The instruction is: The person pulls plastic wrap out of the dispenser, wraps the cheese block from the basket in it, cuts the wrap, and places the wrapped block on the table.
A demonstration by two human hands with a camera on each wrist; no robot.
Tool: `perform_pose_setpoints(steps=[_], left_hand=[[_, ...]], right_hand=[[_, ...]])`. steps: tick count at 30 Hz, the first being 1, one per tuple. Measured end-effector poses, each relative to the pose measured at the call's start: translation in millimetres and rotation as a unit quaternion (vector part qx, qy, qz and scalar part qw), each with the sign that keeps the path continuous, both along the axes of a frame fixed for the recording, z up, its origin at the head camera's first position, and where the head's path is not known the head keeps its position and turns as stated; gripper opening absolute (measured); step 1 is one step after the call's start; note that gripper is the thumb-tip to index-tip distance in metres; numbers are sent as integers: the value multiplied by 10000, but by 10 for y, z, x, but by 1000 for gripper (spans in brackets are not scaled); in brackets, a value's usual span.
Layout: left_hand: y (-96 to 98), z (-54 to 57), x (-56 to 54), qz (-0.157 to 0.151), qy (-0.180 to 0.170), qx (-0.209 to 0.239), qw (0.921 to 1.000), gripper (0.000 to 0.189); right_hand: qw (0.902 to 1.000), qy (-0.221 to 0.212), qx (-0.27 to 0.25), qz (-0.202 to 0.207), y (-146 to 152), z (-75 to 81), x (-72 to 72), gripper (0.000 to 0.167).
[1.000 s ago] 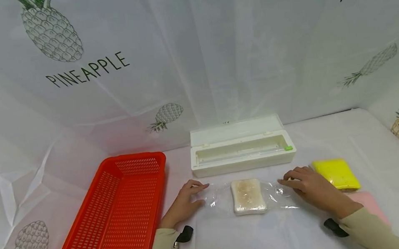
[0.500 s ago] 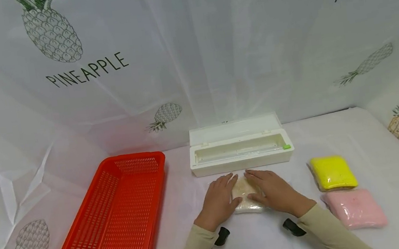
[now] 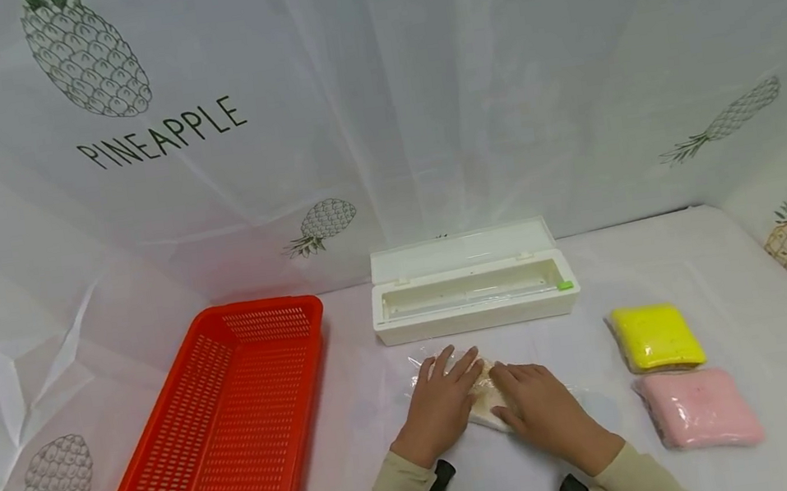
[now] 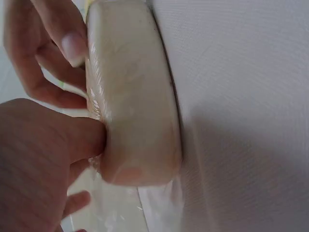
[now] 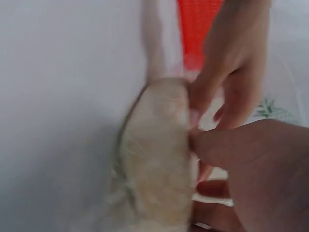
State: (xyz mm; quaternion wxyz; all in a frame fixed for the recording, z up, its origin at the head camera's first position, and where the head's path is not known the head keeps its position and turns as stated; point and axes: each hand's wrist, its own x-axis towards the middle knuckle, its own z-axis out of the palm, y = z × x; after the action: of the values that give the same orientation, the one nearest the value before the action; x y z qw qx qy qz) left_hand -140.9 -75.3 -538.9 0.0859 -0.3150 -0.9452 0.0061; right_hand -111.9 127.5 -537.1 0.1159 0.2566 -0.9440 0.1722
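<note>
A cream-coloured square slice of bread (image 3: 487, 409) lies turned at a slant on the white cloth, with clear plastic film (image 3: 420, 362) around it. My left hand (image 3: 436, 407) rests on its left part, fingers spread and mostly straight. On the right part my right hand (image 3: 543, 408) presses with thumb and fingers, partly covering the top. In the left wrist view the bread's smooth, pale side (image 4: 135, 96) faces the camera, with both thumbs at its upper edge. The right wrist view is blurred; there the slice (image 5: 159, 150) shows beside both hands.
Behind the hands stands a long white film dispenser (image 3: 478, 319), lid up, with a green slider (image 3: 565, 285). A red perforated basket (image 3: 231, 433) is at the left. Wrapped yellow (image 3: 658, 337) and pink square pieces (image 3: 702, 410) lie at the right.
Both hands came in from the film's ends onto the bread. The slice then turned from straight to slanted, and the right hand shifted slightly nearer to me.
</note>
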Motion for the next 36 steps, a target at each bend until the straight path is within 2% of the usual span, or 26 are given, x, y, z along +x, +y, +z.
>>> perform_pose_setpoints(steps=[6, 10, 12, 14, 16, 18, 20, 23, 25, 27, 29, 32, 34, 36], left_hand=[[5, -16, -11, -419, 181, -121, 9989, 47], [-30, -69, -47, -687, 357, 55, 9970, 48], [-60, -92, -55, -761, 500, 322, 9953, 47], [-99, -116, -38, -808, 594, 775, 9919, 43], [-144, -133, 7, -853, 618, 1253, 9865, 39], [-195, -154, 78, -922, 538, 1637, 9807, 41], [-245, -177, 157, -998, 372, 1771, 9784, 49], [-297, -201, 264, -1135, 25, 1663, 9795, 59], [-305, -216, 310, -1196, -193, 1482, 9815, 62], [-289, -222, 343, -1229, -268, 1272, 9839, 63], [-256, -216, 361, -1249, -223, 1150, 9852, 67], [-207, -211, 379, -1265, -83, 1173, 9850, 66], [-190, -219, 386, -1237, -129, 1410, 9822, 54], [-180, -236, 391, -1142, -316, 1800, 9765, 40]], right_hand=[[9985, -515, 110, -152, -17, 108, 154, 50], [9956, -931, 107, -53, 16, 156, 237, 44], [9948, -1010, -102, 33, 65, 163, 271, 38], [9932, -1053, -472, 155, 132, 155, 292, 31], [9923, -848, -853, 299, 211, 121, 301, 31], [9914, -456, -1101, 532, 287, 56, 299, 41], [9919, 53, -1070, 681, 356, -25, 302, 59], [9925, 495, -786, 795, 421, -156, 306, 88], [9932, 587, -575, 822, 442, -216, 299, 103], [9930, 641, -480, 873, 437, -259, 284, 112], [9906, 747, -612, 964, 419, -286, 261, 105], [9856, 843, -1072, 1002, 374, -312, 241, 79], [9807, 818, -1461, 1010, 347, -321, 232, 62], [9775, 776, -1729, 925, 324, -318, 227, 51]])
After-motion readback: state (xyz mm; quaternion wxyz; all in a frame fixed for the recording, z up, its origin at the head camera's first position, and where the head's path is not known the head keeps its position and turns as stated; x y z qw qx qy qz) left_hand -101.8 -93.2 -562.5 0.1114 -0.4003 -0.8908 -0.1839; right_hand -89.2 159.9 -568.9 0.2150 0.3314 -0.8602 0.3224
